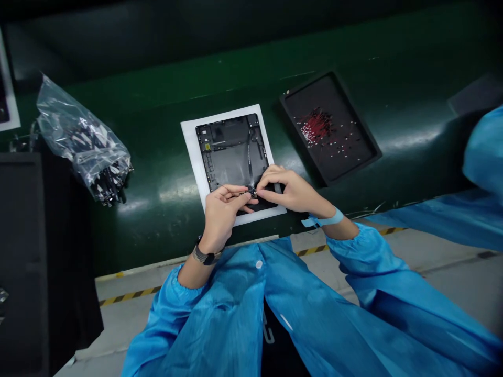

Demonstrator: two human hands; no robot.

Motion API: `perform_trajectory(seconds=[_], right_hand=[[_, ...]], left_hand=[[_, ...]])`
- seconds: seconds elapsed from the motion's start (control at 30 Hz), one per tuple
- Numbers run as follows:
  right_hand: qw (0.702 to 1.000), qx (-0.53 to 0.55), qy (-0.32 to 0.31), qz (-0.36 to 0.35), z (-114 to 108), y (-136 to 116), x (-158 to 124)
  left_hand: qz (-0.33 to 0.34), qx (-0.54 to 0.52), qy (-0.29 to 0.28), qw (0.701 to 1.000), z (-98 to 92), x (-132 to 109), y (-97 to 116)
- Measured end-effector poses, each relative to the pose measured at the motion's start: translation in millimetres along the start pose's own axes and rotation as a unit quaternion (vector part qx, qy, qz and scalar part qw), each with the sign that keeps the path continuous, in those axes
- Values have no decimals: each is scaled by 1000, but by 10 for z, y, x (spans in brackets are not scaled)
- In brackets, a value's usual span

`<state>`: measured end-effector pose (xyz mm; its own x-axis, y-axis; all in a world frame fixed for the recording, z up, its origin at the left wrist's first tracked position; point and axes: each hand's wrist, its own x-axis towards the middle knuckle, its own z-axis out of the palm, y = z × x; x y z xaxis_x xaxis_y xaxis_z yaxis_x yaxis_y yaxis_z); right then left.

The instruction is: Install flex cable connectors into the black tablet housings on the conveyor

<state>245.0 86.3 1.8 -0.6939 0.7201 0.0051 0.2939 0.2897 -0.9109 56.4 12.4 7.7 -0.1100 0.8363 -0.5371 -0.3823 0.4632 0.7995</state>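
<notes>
Both forearms reach in from 6 o'clock in blue sleeves, wrists bent down. The left hand [222,209] and right hand [291,191] meet fingertip to fingertip, each pinched on a small dark part [253,193] at the near edge of a black panel [230,157]. The panel lies flat on a white sheet [193,146] on the green tabletop [157,157], long axis roughly 12 to 6 (far end leaning slightly toward 11). A thin strip [249,157] follows that axis to the part. Tray [356,157] at 2 o'clock; plastic bag [78,141] at 9.
</notes>
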Motion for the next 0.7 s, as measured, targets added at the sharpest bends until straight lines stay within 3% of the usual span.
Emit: perform_trajectory(seconds=[0.7], right_hand=[[999,9,-40,30,-94,35,31]], left_hand=[[-8,38,-28,999,-22,46,-18]])
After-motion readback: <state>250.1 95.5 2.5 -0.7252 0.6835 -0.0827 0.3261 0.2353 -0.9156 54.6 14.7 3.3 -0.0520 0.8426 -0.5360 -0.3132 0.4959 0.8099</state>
